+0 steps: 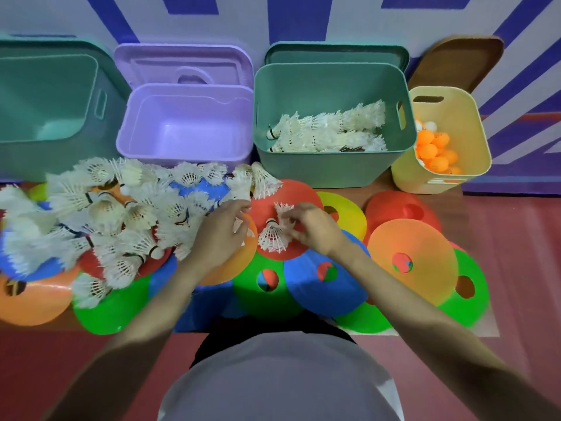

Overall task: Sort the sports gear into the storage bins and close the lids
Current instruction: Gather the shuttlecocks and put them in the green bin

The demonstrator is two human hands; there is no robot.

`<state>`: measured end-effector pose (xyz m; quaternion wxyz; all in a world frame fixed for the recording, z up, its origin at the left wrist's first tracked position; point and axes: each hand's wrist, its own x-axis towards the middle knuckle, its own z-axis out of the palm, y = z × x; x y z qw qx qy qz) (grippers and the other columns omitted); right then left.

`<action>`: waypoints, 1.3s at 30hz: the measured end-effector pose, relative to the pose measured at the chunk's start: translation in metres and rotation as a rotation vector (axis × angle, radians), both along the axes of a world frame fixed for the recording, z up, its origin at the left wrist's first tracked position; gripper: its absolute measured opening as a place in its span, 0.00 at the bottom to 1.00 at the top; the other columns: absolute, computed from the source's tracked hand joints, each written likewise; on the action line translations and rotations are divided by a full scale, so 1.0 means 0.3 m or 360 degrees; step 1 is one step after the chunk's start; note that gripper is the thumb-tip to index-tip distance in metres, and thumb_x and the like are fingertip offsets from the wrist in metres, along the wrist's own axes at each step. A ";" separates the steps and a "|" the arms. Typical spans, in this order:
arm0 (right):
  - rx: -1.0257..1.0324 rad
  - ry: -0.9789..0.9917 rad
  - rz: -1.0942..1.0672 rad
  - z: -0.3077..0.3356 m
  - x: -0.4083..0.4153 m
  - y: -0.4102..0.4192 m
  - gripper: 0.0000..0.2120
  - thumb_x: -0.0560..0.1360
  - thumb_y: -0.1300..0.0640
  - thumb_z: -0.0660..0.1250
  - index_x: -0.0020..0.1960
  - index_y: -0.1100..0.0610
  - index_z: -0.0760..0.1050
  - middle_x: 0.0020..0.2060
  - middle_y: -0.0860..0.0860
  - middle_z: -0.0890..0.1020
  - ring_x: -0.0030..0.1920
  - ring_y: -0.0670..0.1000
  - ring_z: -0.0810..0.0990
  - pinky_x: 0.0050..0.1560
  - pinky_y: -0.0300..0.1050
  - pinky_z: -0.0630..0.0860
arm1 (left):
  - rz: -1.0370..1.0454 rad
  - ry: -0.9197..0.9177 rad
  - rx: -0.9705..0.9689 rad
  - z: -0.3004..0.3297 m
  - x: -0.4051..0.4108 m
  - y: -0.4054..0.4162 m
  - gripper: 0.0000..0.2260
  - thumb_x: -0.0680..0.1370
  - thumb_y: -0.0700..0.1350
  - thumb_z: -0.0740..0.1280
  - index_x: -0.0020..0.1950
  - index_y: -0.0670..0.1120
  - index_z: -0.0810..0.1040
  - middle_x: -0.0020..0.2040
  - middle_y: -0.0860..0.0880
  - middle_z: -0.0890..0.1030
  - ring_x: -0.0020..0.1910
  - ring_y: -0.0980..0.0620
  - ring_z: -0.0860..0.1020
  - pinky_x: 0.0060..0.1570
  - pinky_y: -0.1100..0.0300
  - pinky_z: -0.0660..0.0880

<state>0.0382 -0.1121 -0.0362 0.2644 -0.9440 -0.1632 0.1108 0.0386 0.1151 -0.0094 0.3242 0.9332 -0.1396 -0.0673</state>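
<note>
A big heap of white shuttlecocks (pixel 115 214) covers coloured disc cones on the left. My right hand (pixel 312 227) pinches a shuttlecock (pixel 283 218) by its feathers over a red cone (pixel 288 192), and another shuttlecock (pixel 273 240) lies just below it. My left hand (pixel 221 232) holds a shuttlecock (pixel 241 227) at the heap's right edge, fingers curled round it. The green bin (pixel 334 165) behind holds several shuttlecocks (pixel 328 132). The purple bin (pixel 185 123) has nothing inside. A yellow bin (pixel 440 174) at the right holds orange and white balls (pixel 434 147).
A second green bin (pixel 45 95) stands at the far left. Lids lean against the wall behind the purple bin (pixel 182 62) and the green bin (pixel 334 53); a brown lid (pixel 455 62) stands behind the yellow one. Flat cones (pixel 413 256) in several colours overlap across the front.
</note>
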 end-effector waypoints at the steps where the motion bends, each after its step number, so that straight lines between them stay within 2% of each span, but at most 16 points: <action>1: -0.0041 -0.0006 -0.0001 -0.012 -0.009 0.018 0.13 0.74 0.52 0.70 0.55 0.58 0.79 0.47 0.55 0.79 0.52 0.57 0.78 0.49 0.51 0.76 | -0.0015 0.0004 0.0012 -0.008 -0.018 0.005 0.14 0.78 0.40 0.66 0.63 0.45 0.75 0.54 0.49 0.80 0.50 0.53 0.78 0.52 0.51 0.76; 4: -0.0068 -0.0053 -0.0083 -0.032 -0.029 0.063 0.13 0.76 0.52 0.68 0.55 0.58 0.79 0.48 0.55 0.80 0.52 0.57 0.77 0.46 0.48 0.74 | -0.0044 0.0024 -0.0036 -0.011 -0.058 0.017 0.13 0.77 0.39 0.67 0.62 0.44 0.75 0.53 0.49 0.80 0.50 0.53 0.77 0.52 0.50 0.75; 9: -0.0040 -0.0103 -0.0316 -0.030 -0.033 0.106 0.07 0.75 0.54 0.67 0.44 0.56 0.80 0.41 0.52 0.81 0.44 0.55 0.78 0.37 0.45 0.71 | -0.0037 0.0049 -0.0053 -0.018 -0.086 0.058 0.13 0.77 0.41 0.67 0.62 0.47 0.75 0.52 0.51 0.80 0.50 0.54 0.77 0.51 0.51 0.75; 13: 0.0276 -0.0164 -0.0611 0.031 -0.057 0.128 0.06 0.75 0.57 0.67 0.40 0.58 0.78 0.36 0.51 0.80 0.36 0.52 0.77 0.36 0.45 0.71 | -0.0091 0.0103 -0.0114 -0.009 -0.080 0.098 0.17 0.75 0.41 0.69 0.63 0.48 0.75 0.53 0.52 0.80 0.51 0.54 0.77 0.52 0.49 0.76; 16: 0.0603 -0.0057 -0.0831 0.072 -0.073 0.145 0.07 0.75 0.60 0.67 0.38 0.60 0.77 0.32 0.51 0.80 0.33 0.51 0.77 0.36 0.42 0.71 | -0.0165 0.0218 -0.0195 0.003 -0.072 0.120 0.27 0.73 0.43 0.73 0.70 0.51 0.70 0.58 0.55 0.79 0.56 0.55 0.76 0.59 0.51 0.73; 19: 0.0870 0.0155 -0.0986 0.095 -0.100 0.177 0.07 0.76 0.63 0.67 0.39 0.64 0.78 0.34 0.59 0.82 0.35 0.53 0.79 0.38 0.44 0.74 | -0.0181 0.0306 -0.0237 0.019 -0.080 0.124 0.33 0.71 0.45 0.76 0.73 0.53 0.67 0.60 0.57 0.76 0.56 0.56 0.73 0.59 0.58 0.71; 23: 0.1019 0.0317 -0.1069 0.106 -0.142 0.228 0.06 0.75 0.65 0.68 0.39 0.63 0.79 0.36 0.64 0.82 0.36 0.53 0.79 0.41 0.47 0.77 | -0.0197 0.0250 -0.0398 0.013 -0.097 0.130 0.32 0.69 0.44 0.77 0.70 0.50 0.70 0.61 0.53 0.78 0.57 0.54 0.76 0.57 0.61 0.71; 25: 0.1025 0.0363 -0.1048 0.107 -0.149 0.240 0.06 0.75 0.64 0.69 0.40 0.64 0.80 0.36 0.63 0.82 0.36 0.53 0.80 0.42 0.49 0.78 | -0.0201 0.0235 -0.0368 -0.002 -0.103 0.137 0.28 0.70 0.45 0.75 0.68 0.50 0.72 0.58 0.53 0.79 0.54 0.53 0.78 0.55 0.57 0.73; 27: 0.0994 0.0368 -0.1016 0.107 -0.144 0.241 0.06 0.76 0.64 0.68 0.42 0.66 0.81 0.35 0.61 0.83 0.35 0.51 0.80 0.41 0.48 0.78 | -0.0195 0.0239 -0.0322 -0.023 -0.104 0.145 0.27 0.71 0.48 0.75 0.68 0.50 0.71 0.56 0.53 0.80 0.50 0.54 0.78 0.51 0.59 0.75; 30: 0.0838 0.0214 -0.1004 0.096 -0.124 0.227 0.07 0.77 0.63 0.65 0.45 0.64 0.82 0.36 0.55 0.83 0.36 0.49 0.79 0.40 0.46 0.76 | -0.0136 0.0258 -0.0353 -0.041 -0.104 0.153 0.28 0.70 0.53 0.75 0.68 0.51 0.71 0.56 0.53 0.80 0.47 0.57 0.79 0.46 0.72 0.72; 32: 0.0537 0.0019 -0.0994 0.069 -0.099 0.198 0.08 0.78 0.62 0.64 0.52 0.62 0.81 0.41 0.55 0.83 0.39 0.51 0.79 0.41 0.46 0.75 | -0.0074 0.0251 -0.0375 -0.038 -0.105 0.153 0.28 0.70 0.52 0.76 0.68 0.51 0.72 0.55 0.55 0.80 0.47 0.59 0.78 0.44 0.75 0.71; 34: 0.0174 -0.0065 -0.0876 0.038 -0.067 0.162 0.14 0.76 0.63 0.63 0.61 0.61 0.77 0.49 0.56 0.81 0.45 0.55 0.79 0.46 0.48 0.75 | -0.0033 0.0238 -0.0400 -0.033 -0.105 0.152 0.27 0.70 0.50 0.76 0.67 0.49 0.72 0.55 0.55 0.79 0.48 0.60 0.76 0.45 0.78 0.69; 36: -0.0041 0.0019 -0.0698 0.010 -0.031 0.137 0.21 0.74 0.66 0.61 0.67 0.61 0.72 0.59 0.58 0.76 0.52 0.59 0.79 0.51 0.49 0.75 | 0.0011 0.0247 -0.0424 -0.035 -0.105 0.150 0.27 0.70 0.49 0.76 0.67 0.49 0.73 0.56 0.53 0.80 0.50 0.58 0.77 0.49 0.73 0.73; 38: -0.0132 0.0124 -0.0541 -0.008 0.000 0.126 0.24 0.73 0.69 0.59 0.69 0.62 0.69 0.64 0.59 0.73 0.59 0.61 0.76 0.59 0.50 0.73 | 0.0052 0.0250 -0.0421 -0.042 -0.107 0.148 0.27 0.69 0.50 0.76 0.66 0.49 0.73 0.57 0.52 0.80 0.52 0.55 0.79 0.53 0.58 0.77; 39: -0.0173 0.0167 -0.0479 -0.018 0.014 0.121 0.25 0.73 0.70 0.58 0.69 0.62 0.69 0.64 0.60 0.73 0.61 0.61 0.74 0.60 0.51 0.72 | 0.0063 0.0264 -0.0409 -0.047 -0.110 0.147 0.28 0.69 0.50 0.76 0.66 0.49 0.72 0.57 0.51 0.80 0.53 0.54 0.79 0.54 0.54 0.78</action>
